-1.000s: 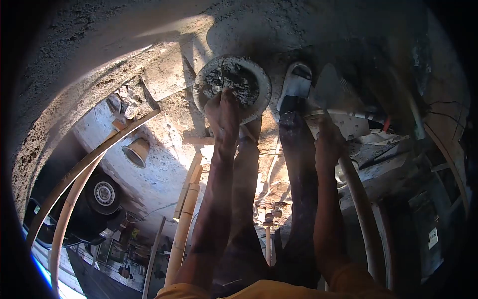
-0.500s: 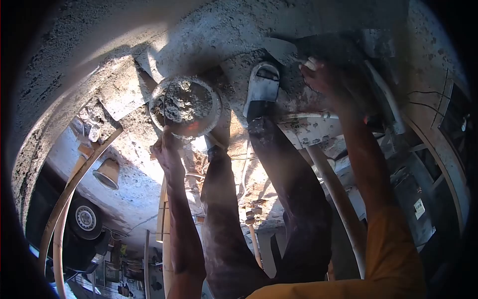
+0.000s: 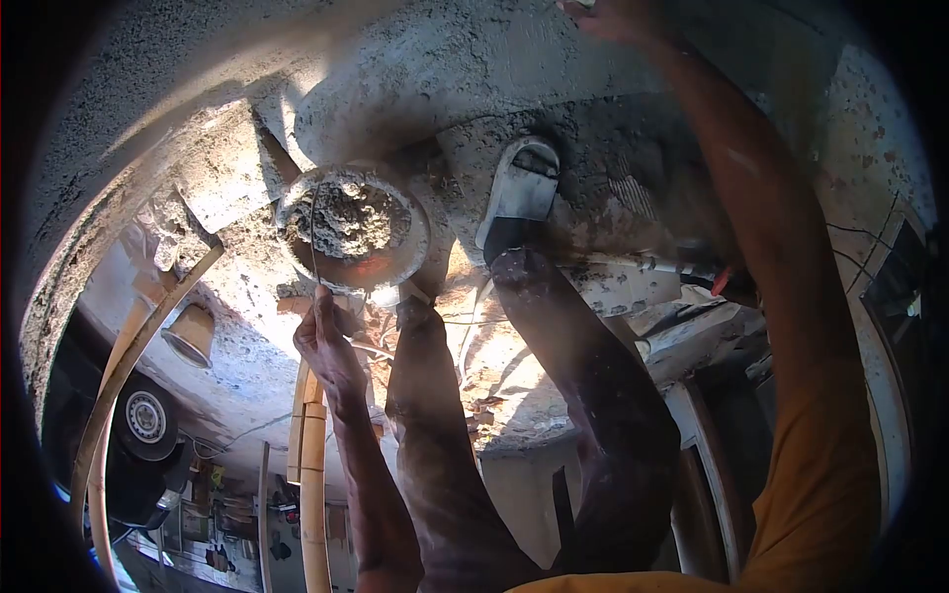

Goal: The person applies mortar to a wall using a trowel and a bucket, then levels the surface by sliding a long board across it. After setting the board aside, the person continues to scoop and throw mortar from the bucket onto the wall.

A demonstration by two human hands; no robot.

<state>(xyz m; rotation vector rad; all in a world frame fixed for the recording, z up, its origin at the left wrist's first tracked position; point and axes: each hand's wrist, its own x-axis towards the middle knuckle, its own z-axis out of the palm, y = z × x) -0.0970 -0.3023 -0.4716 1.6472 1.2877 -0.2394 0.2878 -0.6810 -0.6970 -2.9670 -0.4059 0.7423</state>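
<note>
A round bucket point(image 3: 420, 232) of lumpy grey mortar point(image 3: 351, 212) stands left of centre. A thin dark wire, which looks like the bucket's handle, runs across its mouth. My left hand point(image 3: 331, 346) pinches the lower end of that wire, just below the rim. At the top edge of the view, my right hand point(image 3: 623, 20) is closed around a small pale thing, mostly cut off by the frame, against a grey, wet-looking surface point(image 3: 524, 59). What the right hand grips cannot be made out.
My foot in a worn slide sandal point(image 3: 524, 183) rests right of the bucket. Bamboo poles point(image 3: 311, 465) stand at the lower left, near a second bucket point(image 3: 190, 336) and a parked vehicle's wheel point(image 3: 146, 417). A pale pipe point(image 3: 618, 261) lies right of my foot.
My right hand has moved up and slightly left, to the top edge of the view. My left hand is a little lower, still at the bucket's wire. The view has shifted slightly.
</note>
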